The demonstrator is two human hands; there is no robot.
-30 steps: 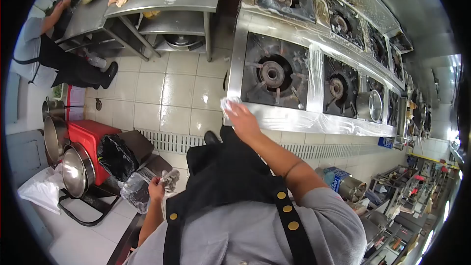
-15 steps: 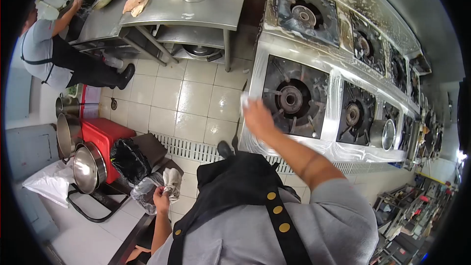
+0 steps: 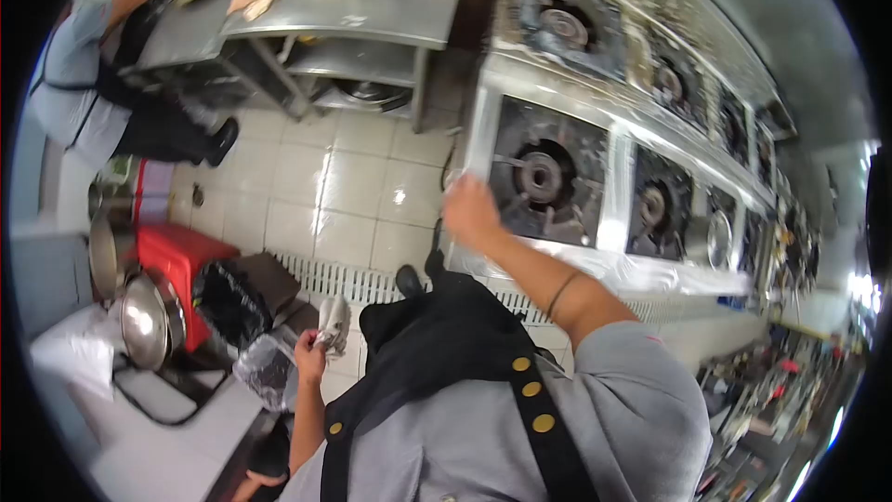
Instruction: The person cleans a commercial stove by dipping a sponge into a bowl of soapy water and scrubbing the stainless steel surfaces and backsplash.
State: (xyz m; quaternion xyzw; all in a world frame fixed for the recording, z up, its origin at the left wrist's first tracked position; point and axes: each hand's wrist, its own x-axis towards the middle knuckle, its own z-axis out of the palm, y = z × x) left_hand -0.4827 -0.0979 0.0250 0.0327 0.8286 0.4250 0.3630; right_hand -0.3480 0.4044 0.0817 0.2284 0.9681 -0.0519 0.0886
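Observation:
My left hand [image 3: 309, 355] is closed on a crumpled, off-white rag [image 3: 334, 325], which hangs over the floor beside a bin. My right hand [image 3: 472, 212] is closed at the near left corner of the steel gas range [image 3: 613, 193]. A small whitish bit shows at its fingertips, but blur hides what it is. Just right of that hand sits a round burner [image 3: 539, 178]. Whitish, streaky suds show on the range's front rim.
A steel pot [image 3: 711, 240] stands on the range. Left are a red box [image 3: 181, 256], a black-lined bin [image 3: 230, 302] and a steel bowl [image 3: 149, 321]. A co-worker [image 3: 93, 93] stands at the steel table [image 3: 339, 23]. A slotted drain [image 3: 334, 277] crosses the floor.
The whole view has shifted slightly. My right hand stays at the range's left edge, a little lower along it. The rag still hangs from my left hand, now more bunched and narrow.

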